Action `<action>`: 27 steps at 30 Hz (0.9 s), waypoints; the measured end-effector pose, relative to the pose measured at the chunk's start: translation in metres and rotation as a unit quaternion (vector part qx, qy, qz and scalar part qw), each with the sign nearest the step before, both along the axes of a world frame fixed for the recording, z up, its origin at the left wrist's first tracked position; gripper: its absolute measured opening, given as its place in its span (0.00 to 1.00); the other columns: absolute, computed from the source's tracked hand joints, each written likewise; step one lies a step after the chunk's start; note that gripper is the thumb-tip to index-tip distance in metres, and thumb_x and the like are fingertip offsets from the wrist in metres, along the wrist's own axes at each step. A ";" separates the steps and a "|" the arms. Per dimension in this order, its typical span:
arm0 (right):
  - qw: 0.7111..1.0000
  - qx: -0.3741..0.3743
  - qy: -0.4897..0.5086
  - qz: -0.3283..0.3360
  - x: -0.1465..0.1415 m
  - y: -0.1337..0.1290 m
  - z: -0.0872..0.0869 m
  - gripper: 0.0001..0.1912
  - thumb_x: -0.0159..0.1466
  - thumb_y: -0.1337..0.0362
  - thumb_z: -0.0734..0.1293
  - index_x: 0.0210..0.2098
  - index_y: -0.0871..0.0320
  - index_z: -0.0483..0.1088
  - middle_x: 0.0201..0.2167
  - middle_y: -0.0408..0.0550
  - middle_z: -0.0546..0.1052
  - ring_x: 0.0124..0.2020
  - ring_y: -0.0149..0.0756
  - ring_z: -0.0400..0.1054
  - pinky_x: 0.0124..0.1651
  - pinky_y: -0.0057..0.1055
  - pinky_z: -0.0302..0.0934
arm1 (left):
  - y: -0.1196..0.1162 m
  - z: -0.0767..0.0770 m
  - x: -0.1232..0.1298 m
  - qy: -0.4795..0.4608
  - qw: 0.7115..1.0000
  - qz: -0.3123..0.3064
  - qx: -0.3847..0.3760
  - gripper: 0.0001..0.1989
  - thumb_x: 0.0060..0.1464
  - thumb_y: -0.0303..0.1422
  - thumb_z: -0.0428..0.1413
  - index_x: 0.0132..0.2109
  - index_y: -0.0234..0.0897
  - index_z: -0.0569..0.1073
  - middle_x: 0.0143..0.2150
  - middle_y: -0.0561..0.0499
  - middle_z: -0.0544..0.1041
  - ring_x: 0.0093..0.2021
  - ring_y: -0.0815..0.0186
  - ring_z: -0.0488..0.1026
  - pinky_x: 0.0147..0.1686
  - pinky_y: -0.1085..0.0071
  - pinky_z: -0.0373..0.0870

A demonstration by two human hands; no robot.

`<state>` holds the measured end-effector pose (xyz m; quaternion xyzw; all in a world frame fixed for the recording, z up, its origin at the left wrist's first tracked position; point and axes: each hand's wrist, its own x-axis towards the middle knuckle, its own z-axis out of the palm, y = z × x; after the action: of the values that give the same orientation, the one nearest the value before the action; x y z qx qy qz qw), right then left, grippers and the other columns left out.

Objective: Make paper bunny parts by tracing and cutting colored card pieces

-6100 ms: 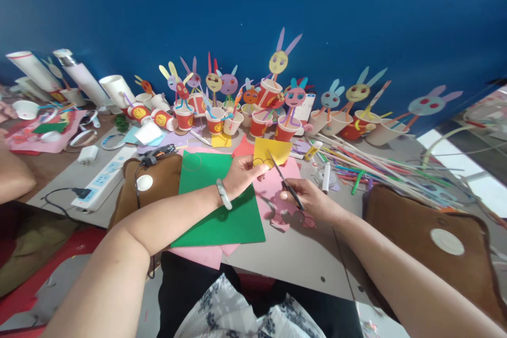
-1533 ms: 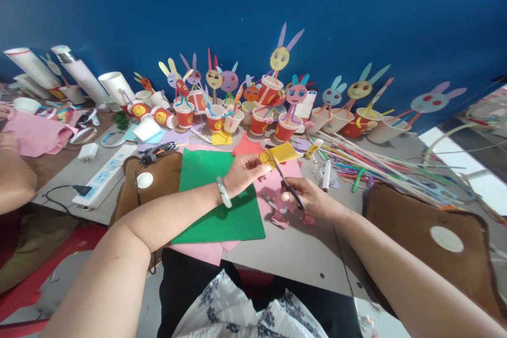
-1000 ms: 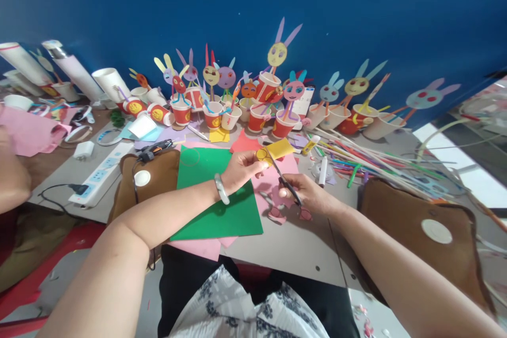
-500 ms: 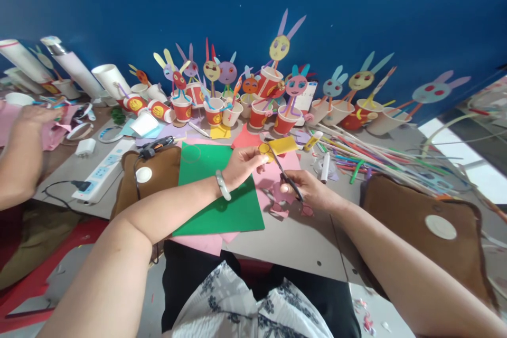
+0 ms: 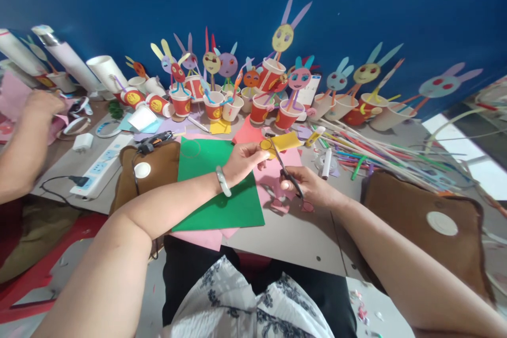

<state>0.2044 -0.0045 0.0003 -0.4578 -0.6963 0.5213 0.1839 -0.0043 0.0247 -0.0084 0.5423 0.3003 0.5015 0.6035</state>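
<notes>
My left hand (image 5: 246,162), with a pale bangle at its wrist, pinches a piece of yellow paper (image 5: 287,141) that has a circle drawn near its left end. Dark scissors (image 5: 292,182) are in my right hand (image 5: 304,185), their blades lying across the yellow paper just right of the circle. Beneath my left forearm lies a green sheet (image 5: 209,169). Pink paper (image 5: 269,185) and cut pink scraps (image 5: 279,206) lie under and beside the scissors.
Behind stand paper cups (image 5: 289,115) with rabbit-faced figures. Pipe cleaners (image 5: 380,153) and a white marker (image 5: 327,163) lie right, near a brown cushion (image 5: 420,222). At left are a power strip (image 5: 103,166), another cushion (image 5: 158,171) and another person's hand (image 5: 43,105).
The view has shifted slightly. My hands keep nearly the same hold on paper and scissors. At the left, the other person's hand has moved, and pink paper now stands higher beside it.
</notes>
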 end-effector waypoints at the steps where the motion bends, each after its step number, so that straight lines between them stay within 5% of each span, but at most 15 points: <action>1: 1.000 -0.001 0.001 -0.001 0.000 0.000 -0.001 0.30 0.54 0.36 0.70 0.27 0.59 0.67 0.20 0.43 0.70 0.22 0.31 0.61 0.22 0.27 0.51 | 0.000 0.000 0.000 0.001 1.000 -0.001 0.001 0.14 0.50 0.39 0.63 0.25 0.34 0.72 0.20 0.54 0.73 0.22 0.73 0.69 0.27 0.73 0.67; 27: 1.000 -0.016 -0.001 -0.027 -0.002 -0.002 0.001 0.27 0.54 0.39 0.71 0.24 0.57 0.65 0.19 0.44 0.68 0.19 0.31 0.59 0.18 0.28 0.52 | -0.001 0.001 -0.001 0.017 1.000 -0.005 0.022 0.14 0.53 0.39 0.61 0.27 0.34 0.72 0.22 0.54 0.72 0.22 0.73 0.68 0.28 0.72 0.68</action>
<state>0.2027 -0.0067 0.0012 -0.4800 -0.6755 0.5266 0.1896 -0.0057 0.0234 -0.0072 0.5652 0.2968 0.4958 0.5887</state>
